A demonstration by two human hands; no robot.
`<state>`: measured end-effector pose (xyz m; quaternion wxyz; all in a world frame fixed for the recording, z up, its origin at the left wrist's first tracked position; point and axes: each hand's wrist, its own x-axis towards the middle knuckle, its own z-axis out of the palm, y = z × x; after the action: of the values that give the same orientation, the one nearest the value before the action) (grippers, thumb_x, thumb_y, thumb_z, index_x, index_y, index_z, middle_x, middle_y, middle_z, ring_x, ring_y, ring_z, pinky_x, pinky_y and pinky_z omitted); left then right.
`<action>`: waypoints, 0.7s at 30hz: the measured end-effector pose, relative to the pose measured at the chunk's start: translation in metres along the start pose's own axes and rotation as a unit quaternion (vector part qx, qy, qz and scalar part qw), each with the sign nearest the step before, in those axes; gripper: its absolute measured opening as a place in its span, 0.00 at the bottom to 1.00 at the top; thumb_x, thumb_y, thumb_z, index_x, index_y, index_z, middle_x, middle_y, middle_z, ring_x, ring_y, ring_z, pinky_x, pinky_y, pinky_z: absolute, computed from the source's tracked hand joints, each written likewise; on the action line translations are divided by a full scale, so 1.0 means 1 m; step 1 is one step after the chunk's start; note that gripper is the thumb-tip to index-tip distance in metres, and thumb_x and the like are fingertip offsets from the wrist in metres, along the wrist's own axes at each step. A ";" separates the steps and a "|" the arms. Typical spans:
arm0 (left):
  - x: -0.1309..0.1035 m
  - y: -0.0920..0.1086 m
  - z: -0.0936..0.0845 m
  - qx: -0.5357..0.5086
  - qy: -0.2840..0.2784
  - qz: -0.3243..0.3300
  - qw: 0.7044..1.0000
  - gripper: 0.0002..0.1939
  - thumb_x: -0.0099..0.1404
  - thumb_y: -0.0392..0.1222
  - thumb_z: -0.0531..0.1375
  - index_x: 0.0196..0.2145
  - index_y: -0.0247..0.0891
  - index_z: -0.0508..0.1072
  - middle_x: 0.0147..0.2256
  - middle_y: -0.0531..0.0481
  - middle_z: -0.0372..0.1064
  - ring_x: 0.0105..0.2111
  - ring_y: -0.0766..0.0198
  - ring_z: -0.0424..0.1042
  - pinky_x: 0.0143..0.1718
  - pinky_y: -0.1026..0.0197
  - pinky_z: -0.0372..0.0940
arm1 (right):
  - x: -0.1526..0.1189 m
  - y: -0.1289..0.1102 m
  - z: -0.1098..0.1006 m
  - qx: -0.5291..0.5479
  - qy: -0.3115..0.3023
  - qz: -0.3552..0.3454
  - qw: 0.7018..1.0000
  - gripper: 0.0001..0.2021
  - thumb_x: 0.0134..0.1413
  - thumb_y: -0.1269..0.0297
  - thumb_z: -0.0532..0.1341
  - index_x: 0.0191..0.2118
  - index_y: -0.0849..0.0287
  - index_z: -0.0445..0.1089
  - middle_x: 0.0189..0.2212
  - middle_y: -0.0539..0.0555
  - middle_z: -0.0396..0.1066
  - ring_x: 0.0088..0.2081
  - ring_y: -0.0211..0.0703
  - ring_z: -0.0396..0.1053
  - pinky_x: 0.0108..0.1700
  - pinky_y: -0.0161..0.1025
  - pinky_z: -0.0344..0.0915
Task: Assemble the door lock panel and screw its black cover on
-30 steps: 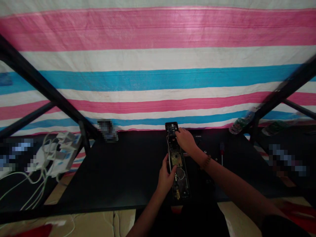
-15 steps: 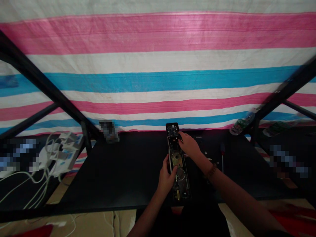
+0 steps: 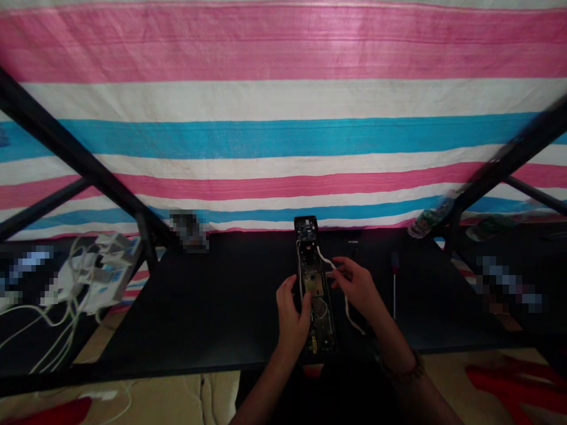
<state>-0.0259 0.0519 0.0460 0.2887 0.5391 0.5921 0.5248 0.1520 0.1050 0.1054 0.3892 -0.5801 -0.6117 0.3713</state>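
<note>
Beyond black table (image 3: 230,295) and open device (image 3: 315,282), striped sheeting (image 3: 283,139)

Counting 2 bare hands (left (image 3: 292,321), right (image 3: 359,289)), 1 opened slim device (image 3: 314,285), 1 white cord (image 3: 326,260) in right, 1 screwdriver (image 3: 394,268), 2 bottles (image 3: 424,224), 1 bracelet (image 3: 417,367), 1 striped sheet (image 3: 283,137), plus white cables (image 3: 78,298) far left too tangled to count.

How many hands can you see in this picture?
2: the left hand at the left edge of an opened black device, and the right hand just off its right side, at a white cable. No other hand shows.
</note>
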 end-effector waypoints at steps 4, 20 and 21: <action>-0.007 0.047 -0.004 -0.178 -0.144 -0.131 0.965 0.22 0.69 0.57 0.56 0.53 0.39 0.70 0.42 0.42 0.77 0.42 0.54 0.77 0.46 0.53 0.68 | -0.017 -0.013 0.006 0.124 -0.043 -0.011 0.991 0.17 0.60 0.56 0.61 0.50 0.59 0.72 0.43 0.58 0.79 0.40 0.49 0.80 0.44 0.44 0.75; -0.003 0.091 -0.044 -0.404 -0.201 -0.244 0.858 0.18 0.67 0.55 0.61 0.43 0.36 0.75 0.30 0.48 0.74 0.32 0.65 0.70 0.37 0.62 0.62 | -0.126 0.150 -0.014 -0.303 0.198 -0.043 0.931 0.35 0.66 0.39 0.50 0.60 0.67 0.66 0.57 0.72 0.68 0.60 0.66 0.65 0.57 0.63 0.63; -0.002 0.096 -0.047 -0.403 -0.208 -0.230 0.861 0.18 0.68 0.55 0.61 0.44 0.37 0.75 0.32 0.48 0.75 0.32 0.65 0.70 0.38 0.62 0.62 | -0.131 0.156 -0.012 -0.323 0.197 -0.045 0.925 0.36 0.65 0.38 0.49 0.60 0.67 0.66 0.58 0.72 0.67 0.61 0.66 0.64 0.58 0.63 0.62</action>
<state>-0.0359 0.0232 0.1480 0.7097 0.3204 0.3621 0.5124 0.2312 -0.0178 -0.0368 0.3097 -0.7074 -0.6352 0.0140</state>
